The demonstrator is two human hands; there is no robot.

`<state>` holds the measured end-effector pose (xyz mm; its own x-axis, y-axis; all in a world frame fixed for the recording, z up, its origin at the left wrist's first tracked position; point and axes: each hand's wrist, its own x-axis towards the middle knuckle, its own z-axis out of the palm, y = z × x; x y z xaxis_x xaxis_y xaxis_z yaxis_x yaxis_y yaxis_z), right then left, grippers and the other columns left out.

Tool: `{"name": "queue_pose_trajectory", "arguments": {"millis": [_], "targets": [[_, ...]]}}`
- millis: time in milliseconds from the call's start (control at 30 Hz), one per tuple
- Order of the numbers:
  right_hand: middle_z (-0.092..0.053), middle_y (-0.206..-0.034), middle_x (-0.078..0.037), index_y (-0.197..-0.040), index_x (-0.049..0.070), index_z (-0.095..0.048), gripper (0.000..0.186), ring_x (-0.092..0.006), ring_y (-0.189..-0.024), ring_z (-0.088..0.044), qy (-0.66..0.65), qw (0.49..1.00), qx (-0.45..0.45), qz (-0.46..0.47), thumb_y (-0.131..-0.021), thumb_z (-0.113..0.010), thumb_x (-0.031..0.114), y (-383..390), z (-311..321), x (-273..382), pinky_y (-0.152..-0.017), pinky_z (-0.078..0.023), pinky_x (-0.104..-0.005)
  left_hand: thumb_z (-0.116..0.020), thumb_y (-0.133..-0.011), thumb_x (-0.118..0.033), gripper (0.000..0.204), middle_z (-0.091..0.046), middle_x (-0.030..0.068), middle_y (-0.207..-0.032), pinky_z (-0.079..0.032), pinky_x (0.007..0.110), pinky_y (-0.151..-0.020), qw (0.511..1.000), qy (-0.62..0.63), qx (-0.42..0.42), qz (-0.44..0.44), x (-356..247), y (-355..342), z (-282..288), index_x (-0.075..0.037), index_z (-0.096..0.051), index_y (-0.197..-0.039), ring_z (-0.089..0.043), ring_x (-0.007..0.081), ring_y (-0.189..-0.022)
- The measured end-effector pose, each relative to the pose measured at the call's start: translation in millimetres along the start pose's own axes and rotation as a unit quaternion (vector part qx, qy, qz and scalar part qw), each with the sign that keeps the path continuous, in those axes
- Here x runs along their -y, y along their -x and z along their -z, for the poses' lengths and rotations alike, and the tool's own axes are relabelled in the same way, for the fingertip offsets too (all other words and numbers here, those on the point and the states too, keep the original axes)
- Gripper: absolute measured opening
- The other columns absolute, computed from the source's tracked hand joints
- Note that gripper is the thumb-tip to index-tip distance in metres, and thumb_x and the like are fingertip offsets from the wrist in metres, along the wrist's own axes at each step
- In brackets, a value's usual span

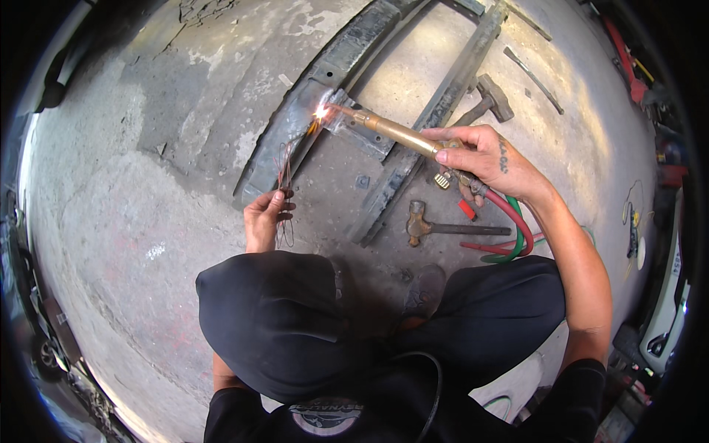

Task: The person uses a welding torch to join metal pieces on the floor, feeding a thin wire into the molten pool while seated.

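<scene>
My right hand (476,159) is wrapped round a brass gas torch (402,135), whose tip points left. A bright flame (321,112) burns at that tip, on the face of a grey metal frame (284,125) lying on the floor. Pinched in my left hand (266,215) is a bundle of thin looped wire (285,166), its upper end reaching up toward the flame. Whether the wire touches the metal is lost in the glare. From the torch's rear run a red hose (515,214) and a green hose (526,229).
Below the torch lies a ball-peen hammer (454,229) beside a small red block (467,210). A heavy hammer (493,101) rests right of the frame's long bar (436,111), with a chisel-like rod (533,80) farther right. Vehicle parts (665,310) line the right rim.
</scene>
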<state>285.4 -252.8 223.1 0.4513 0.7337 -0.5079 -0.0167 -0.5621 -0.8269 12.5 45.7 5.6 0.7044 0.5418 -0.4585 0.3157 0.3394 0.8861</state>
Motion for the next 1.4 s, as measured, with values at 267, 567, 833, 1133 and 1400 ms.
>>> {"name": "queue_pose_trajectory", "arguments": {"millis": [267,567,833,1133,1400], "targets": [[-0.064,-0.075,-0.005,-0.144,-0.005,-0.057,0.055,-0.0119,-0.051,-0.062,-0.012,1.0,-0.001,-0.003,-0.101,-0.067,0.028,0.1,-1.3,2.1,-0.046,-0.048,-0.0275,-0.066,-0.104,-0.021,0.031,-0.076,0.0149,-0.11,-0.058,0.034,-0.075,1.0,0.006,0.001,0.002,0.6,-1.6,-2.0,0.005,-0.071,-0.12,-0.073,0.022,-0.089],[-0.064,-0.075,-0.004,-0.144,-0.004,-0.058,0.055,-0.0111,-0.052,-0.061,0.007,1.0,-0.009,0.021,-0.1,-0.067,0.027,-5.0,0.2,-9.3,-0.048,-0.047,-0.0272,-0.066,-0.104,-0.021,0.03,-0.076,0.0142,-0.109,-0.058,0.034,-0.075,1.0,0.007,0.0,0.0,0.7,-0.8,-2.4,0.004,-0.072,-0.118,-0.073,0.022,-0.089],[-0.062,-0.071,-0.003,-0.145,-0.004,-0.056,0.055,-0.0115,-0.052,-0.062,0.023,0.999,-0.011,0.038,-0.1,-0.066,0.028,-6.5,3.0,-17.0,-0.048,-0.046,-0.0274,-0.067,-0.103,-0.021,0.03,-0.076,0.0149,-0.11,-0.058,0.034,-0.074,1.0,0.014,-0.001,0.001,-0.3,-0.5,-5.6,0.005,-0.071,-0.119,-0.073,0.0219,-0.088],[-0.061,-0.07,-0.003,-0.146,-0.004,-0.056,0.055,-0.0118,-0.05,-0.061,-0.005,1.0,0.0,-0.008,-0.101,-0.065,0.027,-1.4,0.7,-1.6,-0.047,-0.046,-0.0275,-0.067,-0.103,-0.022,0.031,-0.076,0.0145,-0.11,-0.057,0.034,-0.075,1.0,0.011,-0.003,-0.001,1.8,-0.7,-3.5,0.004,-0.072,-0.118,-0.073,0.0213,-0.089],[-0.062,-0.071,-0.003,-0.146,-0.004,-0.056,0.055,-0.0114,-0.05,-0.062,0.0,1.0,-0.002,-0.006,-0.101,-0.065,0.026,-2.0,-0.3,-1.0,-0.047,-0.047,-0.0269,-0.067,-0.103,-0.023,0.032,-0.076,0.0142,-0.111,-0.057,0.034,-0.076,1.0,0.007,-0.002,0.001,0.9,-0.5,-4.0,0.004,-0.072,-0.119,-0.073,0.0215,-0.09]]}}
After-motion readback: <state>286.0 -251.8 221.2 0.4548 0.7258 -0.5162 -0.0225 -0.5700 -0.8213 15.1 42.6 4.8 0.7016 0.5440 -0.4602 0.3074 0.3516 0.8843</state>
